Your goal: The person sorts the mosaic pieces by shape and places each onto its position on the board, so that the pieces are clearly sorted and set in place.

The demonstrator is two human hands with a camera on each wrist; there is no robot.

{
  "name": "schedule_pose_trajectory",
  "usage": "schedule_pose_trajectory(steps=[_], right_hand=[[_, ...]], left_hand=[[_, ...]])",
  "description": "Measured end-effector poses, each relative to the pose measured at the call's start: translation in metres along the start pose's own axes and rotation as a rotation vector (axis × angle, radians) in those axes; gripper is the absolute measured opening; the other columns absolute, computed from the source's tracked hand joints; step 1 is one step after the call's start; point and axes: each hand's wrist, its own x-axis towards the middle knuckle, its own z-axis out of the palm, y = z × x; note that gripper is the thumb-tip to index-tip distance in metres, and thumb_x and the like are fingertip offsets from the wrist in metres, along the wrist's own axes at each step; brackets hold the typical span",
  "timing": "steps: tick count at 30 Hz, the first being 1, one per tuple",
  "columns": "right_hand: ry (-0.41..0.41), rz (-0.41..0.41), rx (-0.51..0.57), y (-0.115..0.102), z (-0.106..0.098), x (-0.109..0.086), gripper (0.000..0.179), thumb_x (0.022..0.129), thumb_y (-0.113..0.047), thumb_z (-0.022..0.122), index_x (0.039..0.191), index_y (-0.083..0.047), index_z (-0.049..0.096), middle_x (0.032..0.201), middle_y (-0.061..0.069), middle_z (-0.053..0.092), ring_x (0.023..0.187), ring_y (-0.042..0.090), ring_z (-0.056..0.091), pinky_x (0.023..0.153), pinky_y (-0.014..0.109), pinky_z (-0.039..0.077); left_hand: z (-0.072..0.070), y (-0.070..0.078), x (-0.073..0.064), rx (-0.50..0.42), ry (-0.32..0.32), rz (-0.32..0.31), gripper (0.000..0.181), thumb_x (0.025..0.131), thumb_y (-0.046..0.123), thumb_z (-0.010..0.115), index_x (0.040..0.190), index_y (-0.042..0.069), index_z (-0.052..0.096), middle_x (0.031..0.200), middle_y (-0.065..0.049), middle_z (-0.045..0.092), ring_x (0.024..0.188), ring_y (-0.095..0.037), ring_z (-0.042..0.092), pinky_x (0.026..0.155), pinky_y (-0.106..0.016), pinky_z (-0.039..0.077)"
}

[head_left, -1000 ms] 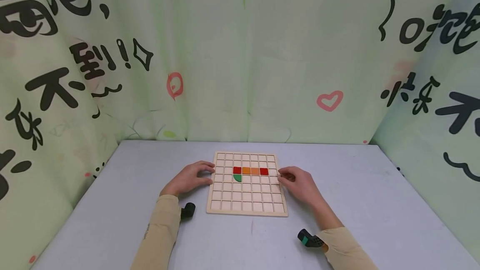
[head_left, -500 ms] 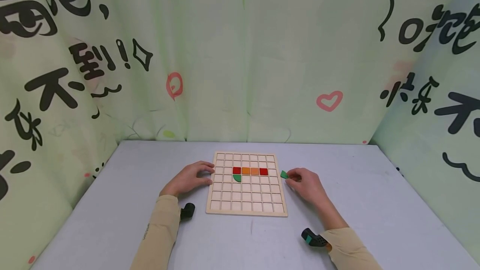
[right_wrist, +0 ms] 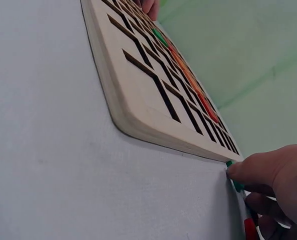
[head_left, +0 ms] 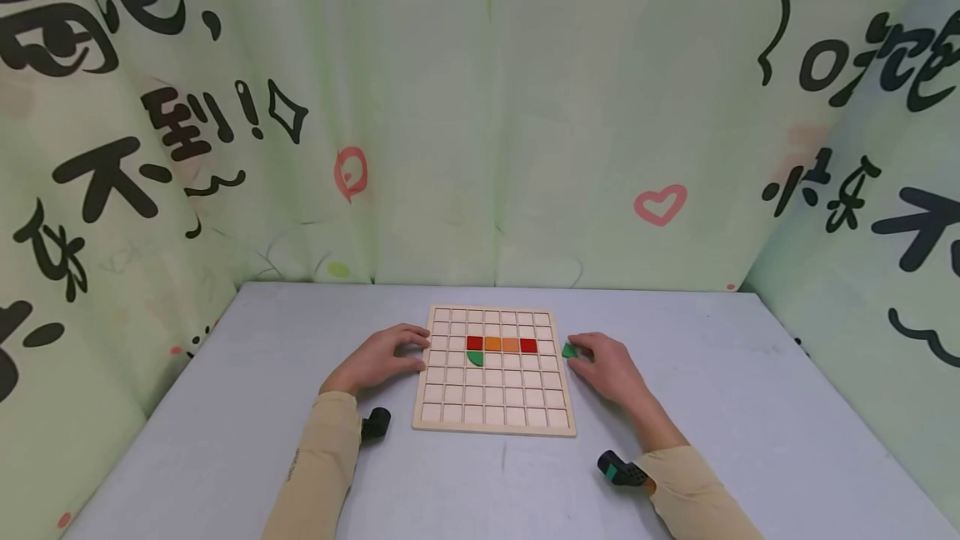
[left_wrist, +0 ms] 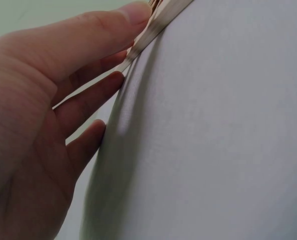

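My left hand (head_left: pixel 378 361) rests at the left edge of a wooden grid board (head_left: pixel 495 432), its fingers and thumb spread along the frame. In the left wrist view, the thumb (left_wrist: pixel 133 12) lies at the frame's edge. Just off the board's right edge, my right hand (head_left: pixel 609 367) pinches a small green tile (head_left: pixel 568 351) between thumb and fingers. The right wrist view shows this green tile (right_wrist: pixel 237 186) low beside the frame, and a red piece (right_wrist: pixel 250 229) by the lower fingers, mostly hidden.
On the grid, a row runs from a red tile (head_left: pixel 475 343) through two orange tiles (head_left: pixel 501 345) to another red tile (head_left: pixel 528 346). Below the left red one sits a green quarter-circle tile (head_left: pixel 476 358). A white table (head_left: pixel 300 315) carries the board; printed curtains (head_left: pixel 495 148) surround it.
The right hand has drawn back slightly rightward from the board's edge, and the green tile in its fingers has come into view and turned. The left hand stays in place.
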Motion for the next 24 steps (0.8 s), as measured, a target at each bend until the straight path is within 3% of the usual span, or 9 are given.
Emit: schedule_pose_trajectory(steps=[10, 17, 24], right_hand=[[0.03, -0.044, -0.021, -0.0036, 0.0025, -0.0002, 0.028, 0.087, -0.003, 0.071, 0.114, 0.003, 0.068, 0.109, 0.018, 0.066, 0.093, 0.028, 0.061, 0.085, 0.046, 0.053], [0.029, -0.025, -0.02, -0.0036, -0.0009, -0.0003, 0.03, 0.087, -0.002, 0.071, 0.116, 0.003, 0.067, 0.107, 0.016, 0.062, 0.092, 0.025, 0.06, 0.084, 0.044, 0.054], [0.056, -0.066, -0.015, -0.0007, -0.0035, -0.0009, 0.027, 0.084, 0.008, 0.065, 0.11, 0.001, 0.07, 0.102, 0.012, 0.06, 0.091, 0.025, 0.059, 0.081, 0.042, 0.054]], left_hand=[[-0.0004, 0.0015, -0.0006, 0.004, -0.001, -0.007, 0.033, 0.086, 0.018, 0.076, 0.117, 0.007, 0.069, 0.137, -0.003, 0.056, 0.134, -0.027, 0.044, 0.113, -0.044, 0.034], [0.0005, -0.0004, 0.001, 0.026, 0.0, -0.026, 0.034, 0.086, 0.018, 0.076, 0.118, 0.007, 0.068, 0.137, -0.002, 0.056, 0.135, -0.025, 0.044, 0.113, -0.041, 0.034], [0.0005, 0.001, 0.0008, 0.026, 0.0, -0.023, 0.034, 0.087, 0.017, 0.075, 0.117, 0.006, 0.068, 0.137, -0.003, 0.056, 0.134, -0.027, 0.044, 0.113, -0.043, 0.034]])
